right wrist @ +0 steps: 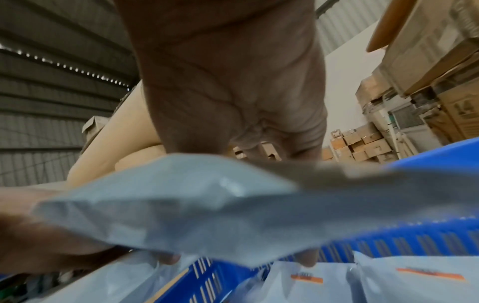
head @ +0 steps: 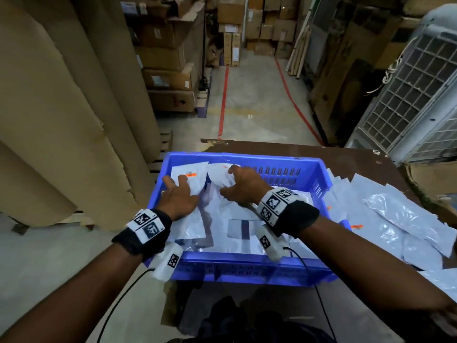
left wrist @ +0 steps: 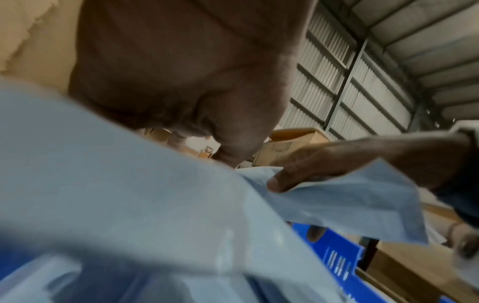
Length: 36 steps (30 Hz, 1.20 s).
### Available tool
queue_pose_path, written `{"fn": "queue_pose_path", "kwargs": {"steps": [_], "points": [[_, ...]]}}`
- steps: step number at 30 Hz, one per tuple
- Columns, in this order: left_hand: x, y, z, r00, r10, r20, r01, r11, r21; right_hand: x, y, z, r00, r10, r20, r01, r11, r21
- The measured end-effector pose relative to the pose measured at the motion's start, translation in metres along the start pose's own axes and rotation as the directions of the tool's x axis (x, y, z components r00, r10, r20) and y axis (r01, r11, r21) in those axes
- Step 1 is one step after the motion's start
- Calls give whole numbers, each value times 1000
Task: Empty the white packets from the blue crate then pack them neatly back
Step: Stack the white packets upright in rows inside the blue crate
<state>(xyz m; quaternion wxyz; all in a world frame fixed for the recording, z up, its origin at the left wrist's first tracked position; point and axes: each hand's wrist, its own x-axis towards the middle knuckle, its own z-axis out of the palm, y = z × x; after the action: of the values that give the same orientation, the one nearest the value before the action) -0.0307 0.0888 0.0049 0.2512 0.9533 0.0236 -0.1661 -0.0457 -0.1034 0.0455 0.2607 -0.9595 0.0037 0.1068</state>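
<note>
A blue crate (head: 247, 268) stands on a brown table (head: 351, 154) and holds several white packets (head: 237, 231). My left hand (head: 176, 184) rests with spread fingers on a packet with an orange label (head: 191, 177) at the crate's far left. My right hand (head: 235, 181) curls round a crumpled white packet (head: 218, 174) in the far middle. The right wrist view shows this packet (right wrist: 181, 209) lying across my right hand (right wrist: 259, 143), with fingertips (right wrist: 168, 260) hooked under it, above the crate wall (right wrist: 427, 235). In the left wrist view my left hand (left wrist: 228, 155) lies on a packet (left wrist: 129, 184).
More white packets (head: 395, 219) are strewn over the table to the right of the crate. Tall cardboard rolls (head: 61, 107) stand at the left and a white grilled unit (head: 420, 95) at the right. Stacked cartons (head: 168, 58) line a floor aisle (head: 252, 95) ahead.
</note>
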Motion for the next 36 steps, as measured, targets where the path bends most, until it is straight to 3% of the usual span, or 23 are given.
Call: {"fn": "queue_pose_path", "kwargs": {"steps": [11,14,18,22,24,27,31,36], "points": [[37,-16,13,958,-176,225,91,935,343,19,-16,31,996,63,65,-58,996,-72],[38,-12,10,937,-176,302,29,900,434,21,-10,41,991,97,92,-89,992,-94],[32,1,1,925,-90,370,-129,840,527,23,-7,53,979,118,166,-90,981,-169],[30,3,1,861,-42,507,-299,763,572,21,-13,51,948,107,300,-50,980,-191],[34,3,-2,864,-30,503,-320,737,595,20,-15,45,931,107,350,-20,970,-242],[49,-2,-6,869,-61,491,-270,773,574,22,-13,37,925,121,360,2,946,-325],[59,-10,-1,924,-45,380,-236,715,658,29,-8,38,933,89,348,29,946,-322],[68,-9,10,899,3,438,-324,680,658,41,-2,55,907,78,413,90,924,-373]]}}
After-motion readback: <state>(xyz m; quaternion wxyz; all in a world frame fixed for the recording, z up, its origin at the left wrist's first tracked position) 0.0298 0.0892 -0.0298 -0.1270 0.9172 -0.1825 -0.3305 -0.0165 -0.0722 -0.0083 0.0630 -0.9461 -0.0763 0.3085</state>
